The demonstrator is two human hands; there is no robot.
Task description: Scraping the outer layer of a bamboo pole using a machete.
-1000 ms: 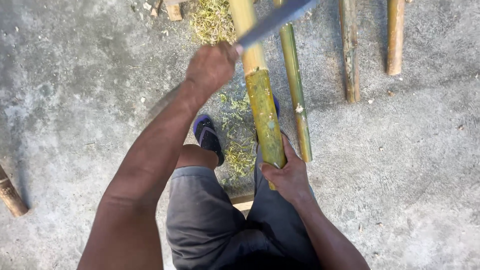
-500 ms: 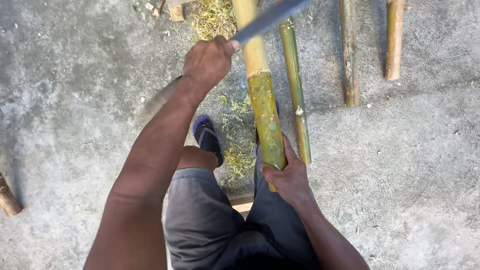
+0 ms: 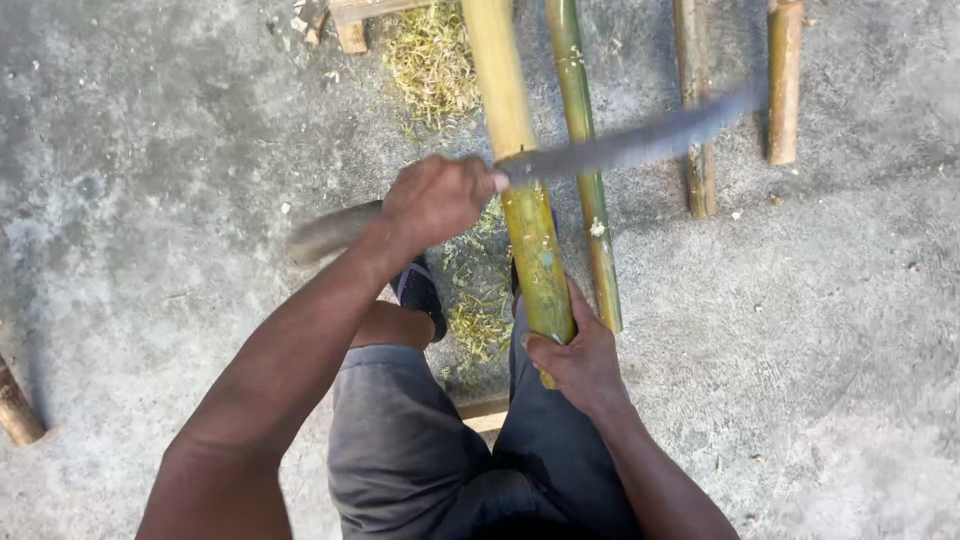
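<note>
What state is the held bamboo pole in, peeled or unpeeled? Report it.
Partly peeled: the bamboo pole is pale above the blade, green-skinned below.

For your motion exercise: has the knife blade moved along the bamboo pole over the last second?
Yes. The blade has come down the pole toward the person, from the pale stripped part near the shavings to the green skin.
</note>
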